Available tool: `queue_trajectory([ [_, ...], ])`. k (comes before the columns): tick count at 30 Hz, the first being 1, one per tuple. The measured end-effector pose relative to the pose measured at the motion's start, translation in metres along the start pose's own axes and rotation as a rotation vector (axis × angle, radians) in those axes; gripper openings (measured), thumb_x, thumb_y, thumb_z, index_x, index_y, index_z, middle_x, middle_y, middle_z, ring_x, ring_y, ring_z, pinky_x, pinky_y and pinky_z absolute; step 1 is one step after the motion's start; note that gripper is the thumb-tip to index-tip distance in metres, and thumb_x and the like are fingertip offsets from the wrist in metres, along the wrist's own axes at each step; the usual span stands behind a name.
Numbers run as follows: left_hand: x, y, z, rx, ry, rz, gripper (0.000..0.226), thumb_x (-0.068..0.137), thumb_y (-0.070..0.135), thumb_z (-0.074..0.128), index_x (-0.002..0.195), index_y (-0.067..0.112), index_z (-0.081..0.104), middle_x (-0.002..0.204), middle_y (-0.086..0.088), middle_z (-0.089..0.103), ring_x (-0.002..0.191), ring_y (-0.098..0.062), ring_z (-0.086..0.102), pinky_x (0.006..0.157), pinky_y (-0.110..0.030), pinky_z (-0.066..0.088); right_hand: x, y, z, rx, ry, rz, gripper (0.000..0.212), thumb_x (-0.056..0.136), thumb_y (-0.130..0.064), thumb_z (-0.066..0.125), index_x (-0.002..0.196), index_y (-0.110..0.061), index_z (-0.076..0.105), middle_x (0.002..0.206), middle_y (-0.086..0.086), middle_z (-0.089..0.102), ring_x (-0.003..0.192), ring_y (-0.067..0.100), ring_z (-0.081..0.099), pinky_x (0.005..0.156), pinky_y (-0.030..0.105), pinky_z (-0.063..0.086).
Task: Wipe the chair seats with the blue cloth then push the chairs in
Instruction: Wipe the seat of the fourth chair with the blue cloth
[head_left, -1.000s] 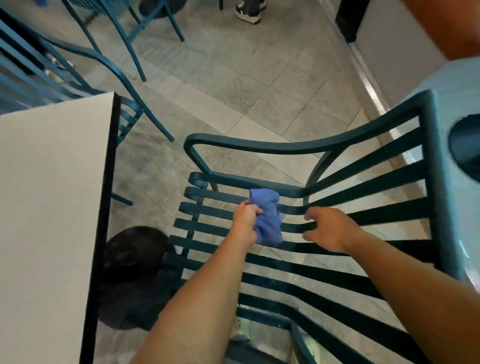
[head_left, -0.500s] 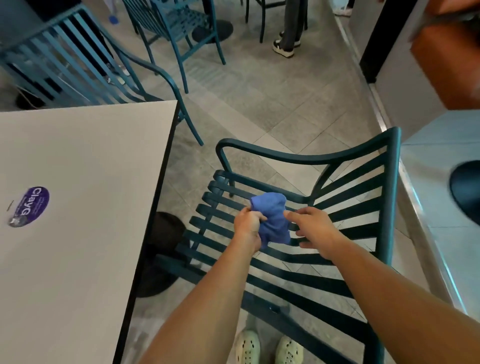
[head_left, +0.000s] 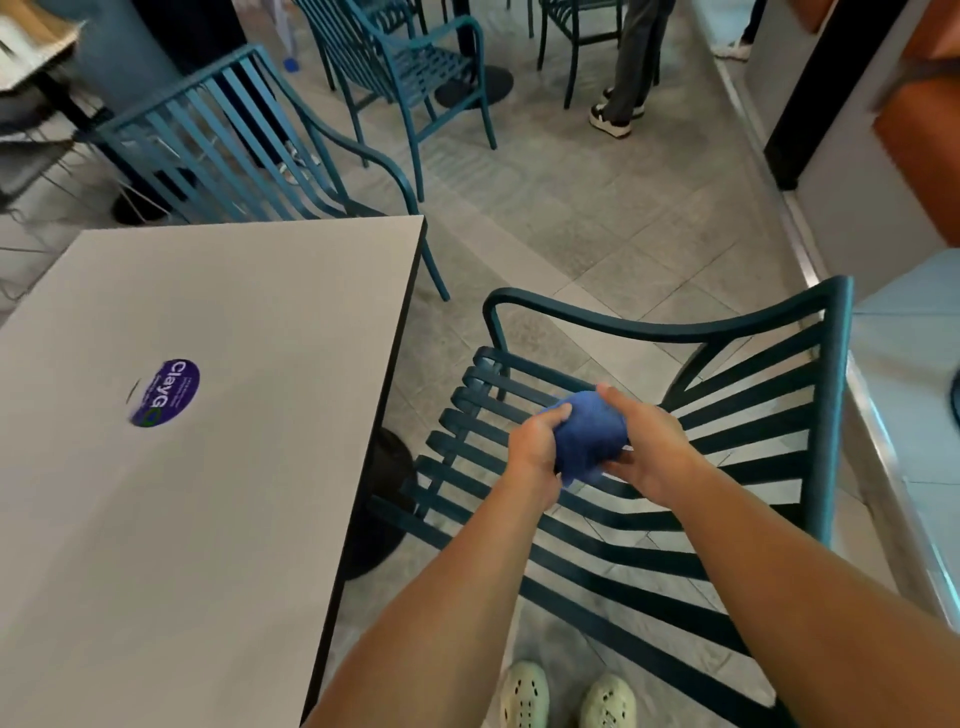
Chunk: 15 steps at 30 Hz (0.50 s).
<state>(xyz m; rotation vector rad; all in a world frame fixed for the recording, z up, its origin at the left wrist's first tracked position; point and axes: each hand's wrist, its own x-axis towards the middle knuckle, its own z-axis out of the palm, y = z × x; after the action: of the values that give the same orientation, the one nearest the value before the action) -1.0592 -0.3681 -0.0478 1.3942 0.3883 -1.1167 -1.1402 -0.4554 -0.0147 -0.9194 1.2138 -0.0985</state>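
I see both hands on the bunched blue cloth (head_left: 589, 436) above the slatted seat of the dark teal chair (head_left: 675, 499): my left hand (head_left: 535, 447) grips its left side, my right hand (head_left: 649, 449) cups the right. The chair stands just beside the worktop (head_left: 208, 415), at its right edge.

Soft, even indoor light fills the frame with faint shadows. Wide-angle distortion bends the edges, and the sticker (head_left: 165, 393) at left shows slight motion blur.
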Motion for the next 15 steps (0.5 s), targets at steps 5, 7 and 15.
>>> queue_trajectory([
  [5,-0.014,-0.006,0.016,-0.021,-0.089,-0.036,0.042,0.096,0.029,0.053,0.13,0.004,0.056,0.129,-0.021,0.061,0.116,-0.035,0.059,0.088,-0.045,0.052,-0.011,-0.005,-0.013,0.099,0.1,0.066,0.052,0.072,-0.055,0.077,0.107,-0.022,0.057,0.111,0.008,0.057,0.103,0.034,0.057,0.059,0.043,0.056],
  [7,-0.017,-0.009,0.027,-0.036,-0.128,-0.028,0.039,0.096,0.03,0.053,0.127,0.006,0.059,0.126,-0.022,0.063,0.112,-0.032,0.06,0.1,-0.046,0.046,-0.015,-0.009,-0.021,0.106,0.119,0.055,0.04,0.072,-0.052,0.079,0.094,-0.026,0.057,0.102,0.007,0.057,0.096,0.031,0.056,0.052,0.039,0.05],
  [15,-0.039,-0.003,0.084,-0.212,-0.283,0.003,0.038,0.091,0.035,0.056,0.12,0.011,0.064,0.115,-0.021,0.069,0.108,-0.037,0.063,0.093,-0.051,0.051,-0.016,-0.066,-0.07,-0.025,0.113,-0.093,0.016,0.08,-0.023,0.078,0.086,-0.021,0.063,0.104,0.012,0.063,0.096,0.031,0.058,0.072,0.045,0.056],
])
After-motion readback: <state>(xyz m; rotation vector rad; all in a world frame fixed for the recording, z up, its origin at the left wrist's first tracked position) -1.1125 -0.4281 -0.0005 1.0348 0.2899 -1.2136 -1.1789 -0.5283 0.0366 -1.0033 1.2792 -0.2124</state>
